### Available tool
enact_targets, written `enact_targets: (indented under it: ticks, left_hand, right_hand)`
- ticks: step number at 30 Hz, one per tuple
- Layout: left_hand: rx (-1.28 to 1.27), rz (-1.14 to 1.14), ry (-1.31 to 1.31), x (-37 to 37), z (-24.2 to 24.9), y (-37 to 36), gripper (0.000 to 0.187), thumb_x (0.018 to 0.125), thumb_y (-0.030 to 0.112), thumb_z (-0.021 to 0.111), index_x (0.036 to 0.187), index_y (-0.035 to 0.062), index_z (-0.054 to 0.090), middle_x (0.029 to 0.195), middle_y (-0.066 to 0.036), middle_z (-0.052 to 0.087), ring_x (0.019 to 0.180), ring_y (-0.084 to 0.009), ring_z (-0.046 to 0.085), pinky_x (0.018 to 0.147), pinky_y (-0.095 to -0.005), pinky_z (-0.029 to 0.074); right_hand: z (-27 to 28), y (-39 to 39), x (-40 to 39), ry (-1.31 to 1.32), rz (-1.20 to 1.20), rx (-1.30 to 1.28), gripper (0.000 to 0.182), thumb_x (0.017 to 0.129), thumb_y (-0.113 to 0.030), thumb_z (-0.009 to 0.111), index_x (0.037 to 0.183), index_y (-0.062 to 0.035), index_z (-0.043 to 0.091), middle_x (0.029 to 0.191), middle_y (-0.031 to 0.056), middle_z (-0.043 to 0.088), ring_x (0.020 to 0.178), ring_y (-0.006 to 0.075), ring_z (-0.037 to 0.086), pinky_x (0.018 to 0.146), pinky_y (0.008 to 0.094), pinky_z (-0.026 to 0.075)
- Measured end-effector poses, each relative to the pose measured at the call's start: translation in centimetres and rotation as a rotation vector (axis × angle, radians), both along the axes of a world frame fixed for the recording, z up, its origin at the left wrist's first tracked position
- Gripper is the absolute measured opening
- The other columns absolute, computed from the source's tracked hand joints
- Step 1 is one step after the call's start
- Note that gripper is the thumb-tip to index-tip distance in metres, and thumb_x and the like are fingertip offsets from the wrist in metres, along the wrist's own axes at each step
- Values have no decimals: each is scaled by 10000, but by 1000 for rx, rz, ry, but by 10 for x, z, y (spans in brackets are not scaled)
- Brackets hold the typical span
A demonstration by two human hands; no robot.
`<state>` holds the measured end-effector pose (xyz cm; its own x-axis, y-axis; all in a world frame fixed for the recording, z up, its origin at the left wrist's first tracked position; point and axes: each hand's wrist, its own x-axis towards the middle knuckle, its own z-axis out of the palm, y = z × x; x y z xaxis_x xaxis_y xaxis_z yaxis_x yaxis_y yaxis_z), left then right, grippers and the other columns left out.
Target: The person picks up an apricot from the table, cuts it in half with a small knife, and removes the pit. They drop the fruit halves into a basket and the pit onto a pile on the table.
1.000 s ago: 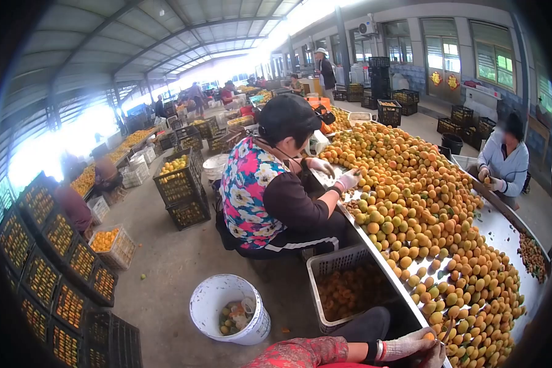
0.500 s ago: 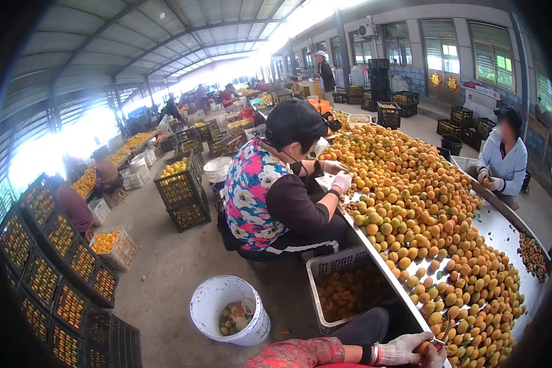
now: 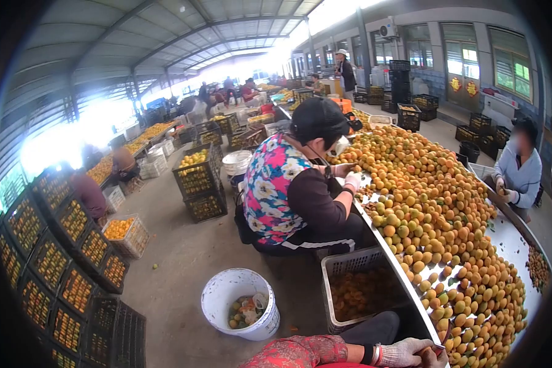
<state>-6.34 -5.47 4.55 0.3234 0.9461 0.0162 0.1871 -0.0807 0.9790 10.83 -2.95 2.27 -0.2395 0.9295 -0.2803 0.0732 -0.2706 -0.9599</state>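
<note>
My left hand wears a white knitted glove with a dark band at the wrist, below a red patterned sleeve. Its fingers are closed and meet my right hand at the table's near edge. Only part of my right hand shows, with fingers curled. A small dark thing sits between the hands, too small to name. Beside them, many orange-yellow apricots are heaped on the metal-topped table. A grey crate of apricot pieces stands below the table edge.
A white bucket with scraps is on the floor. A co-worker in a floral vest handles fruit at the table; another person in a light jacket sits opposite. Stacked black crates of fruit stand left.
The view has shifted, so most things appear farther right and slightly lower. An orange apricot seen earlier between my hands no longer shows. My hands stay together at the table edge.
</note>
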Motion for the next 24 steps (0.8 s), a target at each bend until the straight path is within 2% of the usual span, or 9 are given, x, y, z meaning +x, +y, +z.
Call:
enact_targets:
  ticks: [3,4,7,10,13,15,17,20,24]
  left_hand:
    - [-32,24,-104,-3,-13,-1,460,801,109,608,1259,82,582,1067,-121,683,1021,-213,645,897,-337,513]
    - [-29,42,-114,-4,-17,-2,455,805,105,607,1259,81,582,1063,-116,684,1017,-208,646,896,-336,513]
    - [0,69,-100,-10,-21,0,435,815,154,625,1241,74,587,1039,-127,684,992,-231,654,874,-344,517]
    - [60,116,33,-7,-36,6,399,827,220,637,1199,78,605,1009,-137,682,959,-251,659,842,-354,521]
    - [4,188,90,-3,-28,9,346,839,277,645,1126,84,629,964,-138,679,922,-260,660,810,-363,521]
    - [-79,235,28,-3,-22,8,308,846,298,650,1070,87,642,933,-134,678,898,-258,658,793,-364,520]
    - [-74,272,-34,3,-44,15,282,853,314,662,1013,83,646,899,-113,674,865,-239,648,778,-360,516]
    - [-132,286,-114,7,-53,16,291,863,325,662,1009,74,647,895,-88,673,861,-212,639,776,-355,514]
    - [-165,224,-156,6,-58,14,295,905,318,619,1055,67,654,900,-63,671,856,-173,628,776,-337,514]
  right_hand:
    - [4,1,-10,21,42,-26,196,919,-196,587,1017,-28,615,780,17,577,590,88,489,495,226,392]
    - [-7,5,-7,-274,276,840,235,926,-217,584,1033,-10,616,846,54,612,682,141,576,568,267,473]
    - [-10,4,-12,214,-69,-167,263,935,-250,572,1039,-16,630,913,87,635,759,189,619,636,302,514]
    - [-32,13,-2,160,32,-116,284,954,-296,533,1034,-44,636,850,61,626,654,138,568,545,264,455]
    - [-66,36,15,349,109,-340,284,963,-305,513,1008,-52,633,740,33,602,519,105,505,441,232,382]
    - [-42,16,2,-59,24,-17,285,965,-307,505,992,-53,630,700,24,582,464,103,460,406,234,346]
    - [-143,53,46,292,69,-102,275,969,-266,515,1046,-28,630,812,80,628,649,125,567,548,257,457]
    - [-49,9,2,-356,13,512,281,977,-218,522,1146,-9,605,1019,128,648,924,163,604,769,295,506]
    - [-42,4,-2,-69,-35,272,243,979,-186,523,1162,-36,579,1001,80,637,869,160,607,746,280,510]
